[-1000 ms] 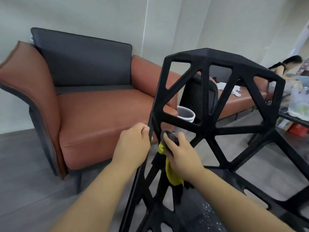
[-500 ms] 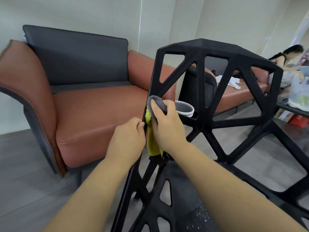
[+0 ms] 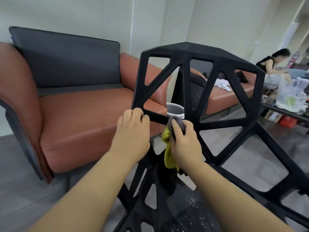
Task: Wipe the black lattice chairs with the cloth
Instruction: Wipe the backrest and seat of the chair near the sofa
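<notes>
A black lattice chair (image 3: 199, 52) fills the middle and right of the view, its backrest of triangular openings facing me. My left hand (image 3: 132, 131) grips the backrest's left corner where the upright meets a horizontal bar. Right beside it, my right hand (image 3: 185, 139) holds a grey and yellow cloth (image 3: 168, 148) bunched against that same horizontal bar. The cloth's yellow part hangs down below my fingers. The chair's seat at the bottom shows pale specks.
An orange leather sofa (image 3: 87, 118) with a dark back cushion stands at the left behind the chair. A grey bin (image 3: 174, 110) shows through the lattice. A second orange seat with white cloth lies behind. A person sits at a cluttered table (image 3: 287, 113) far right.
My right hand with the cloth has slid from the left upright rightwards along the horizontal bar. My left hand has moved up and taken hold of the corner joint.
</notes>
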